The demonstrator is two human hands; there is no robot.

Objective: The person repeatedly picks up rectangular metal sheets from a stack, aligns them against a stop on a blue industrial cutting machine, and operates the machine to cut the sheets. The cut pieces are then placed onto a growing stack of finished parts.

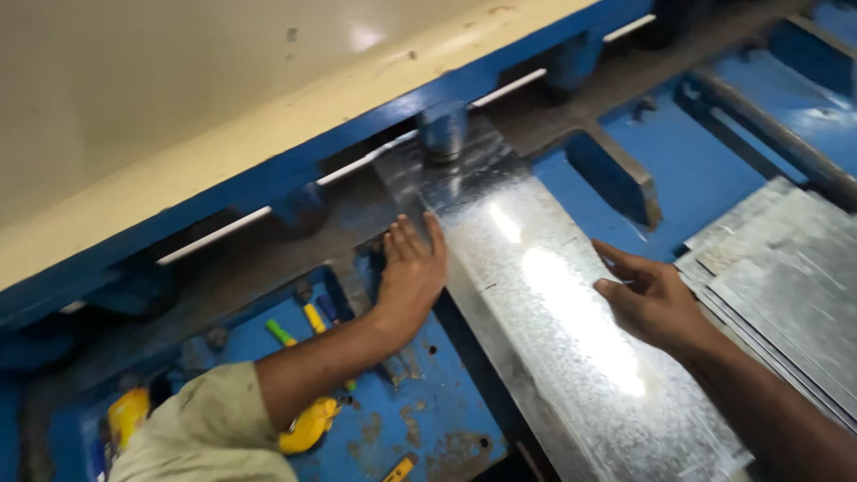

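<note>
A: What's on your arms?
B: Your left hand (412, 272) is bare, forearm bare, with a khaki sleeve rolled above the elbow. Your right hand (656, 299) is bare; no sleeve shows.

This is a metalworking workshop, the head view looking down on a large blue-painted steel shearing machine (625, 170) with a cream upper guard panel (178, 98) and round steel hold-down clamps (442, 132) along its slot. A long shiny strip of galvanised sheet metal (553, 330) lies on the worn, paint-chipped blue bed, cut galvanised sheets are stacked (786, 286) at the right, and a yellow tape measure (308, 427) and coloured markers (295, 326) lie on the grimy surface
</note>
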